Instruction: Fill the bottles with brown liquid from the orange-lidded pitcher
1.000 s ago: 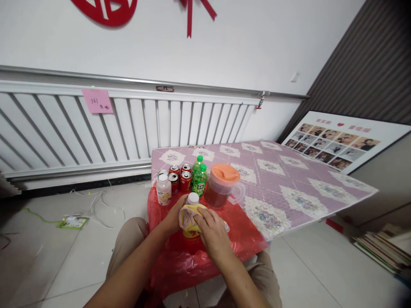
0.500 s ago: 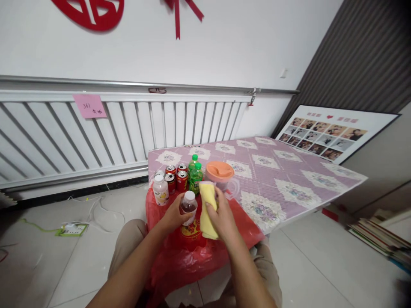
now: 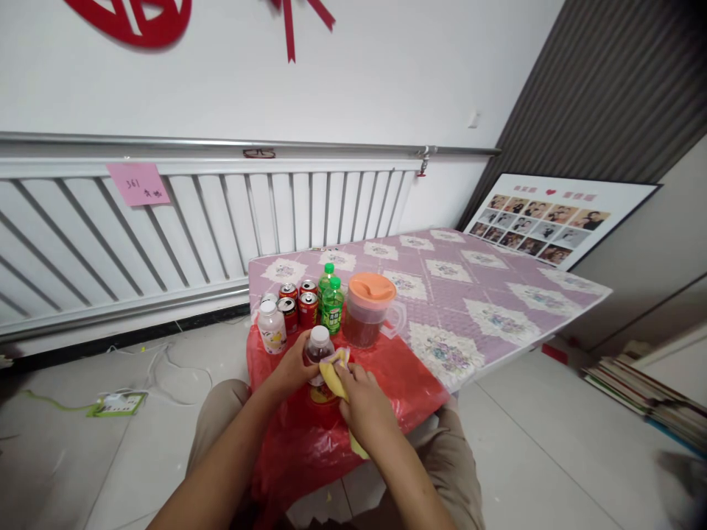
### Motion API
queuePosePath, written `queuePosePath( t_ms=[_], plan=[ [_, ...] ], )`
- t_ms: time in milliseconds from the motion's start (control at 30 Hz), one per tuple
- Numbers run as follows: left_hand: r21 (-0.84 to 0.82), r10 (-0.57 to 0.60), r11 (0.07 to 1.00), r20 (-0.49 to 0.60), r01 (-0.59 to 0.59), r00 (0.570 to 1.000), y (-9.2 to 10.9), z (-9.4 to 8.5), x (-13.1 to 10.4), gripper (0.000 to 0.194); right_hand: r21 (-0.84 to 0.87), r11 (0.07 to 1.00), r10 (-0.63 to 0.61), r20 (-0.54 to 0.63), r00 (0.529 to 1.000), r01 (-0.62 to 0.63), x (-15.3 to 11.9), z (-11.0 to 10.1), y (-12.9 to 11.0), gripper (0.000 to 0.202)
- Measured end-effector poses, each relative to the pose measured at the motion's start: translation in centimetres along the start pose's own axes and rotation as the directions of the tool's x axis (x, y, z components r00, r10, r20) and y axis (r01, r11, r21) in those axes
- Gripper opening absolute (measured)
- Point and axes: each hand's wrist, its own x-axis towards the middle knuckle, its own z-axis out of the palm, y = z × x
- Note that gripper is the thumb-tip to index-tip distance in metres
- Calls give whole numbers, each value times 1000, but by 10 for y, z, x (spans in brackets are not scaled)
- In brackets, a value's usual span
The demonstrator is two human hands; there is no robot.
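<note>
My left hand [image 3: 294,364] is closed around a small clear bottle [image 3: 319,347] with a white cap and dark contents, standing upright over the red plastic sheet [image 3: 395,383]. In my right hand [image 3: 361,397] is a yellow cloth [image 3: 333,377], gripped by the fingers and pressed to the bottle's right side. Part of the cloth hangs below the hand. Just beyond stand several red drink cans [image 3: 308,311], green-capped bottles [image 3: 332,305], and a white-capped bottle [image 3: 272,328] with a printed label. An orange-lidded pitcher [image 3: 364,327] holding brownish liquid is to their right.
A purple floral cloth [image 3: 497,316] covers the table, which stretches away to the right. Behind it runs a white radiator [image 3: 221,213] along the wall. A photo board [image 3: 557,221] leans at the far right, and stacked books [image 3: 635,397] lie lower right.
My right hand has brought the yellow cloth left and onto the bottle, where it was held apart before. The pitcher's body now shows. The whole view has shifted slightly.
</note>
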Motion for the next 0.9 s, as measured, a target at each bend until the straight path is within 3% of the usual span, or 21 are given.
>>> queuePosePath(
  t_ms=[200,333,467,567,700,767,833,900],
  plan=[
    [-19,21,1000,31,-21,999,-7,1,1,75,48,995,89,-75,993,-85,7,-20,-16,58],
    [-13,27,1000,47,-26,999,-3,-2,2,75,-3,997,79,43,996,-79,7,-10,-26,57],
    [20,-43,999,109,41,993,4,-14,5,78,76,996,45,124,991,-54,-5,-2,-12,59],
    [14,-87,996,221,86,971,2,-25,11,77,182,982,33,54,998,-42,-8,-7,10,56],
    [-48,-64,995,318,84,946,-4,-34,17,79,203,975,120,-124,985,-94,6,-21,30,49],
    [11,-36,999,249,35,968,-6,-32,17,85,198,973,151,-154,976,-119,18,-25,30,49],
    [116,-9,993,90,-1,996,-7,-25,13,92,189,972,168,-144,975,-140,30,-27,24,51],
    [196,12,981,-77,3,997,-9,-15,9,93,170,973,178,-121,977,-156,40,-26,14,53]
  ],
)
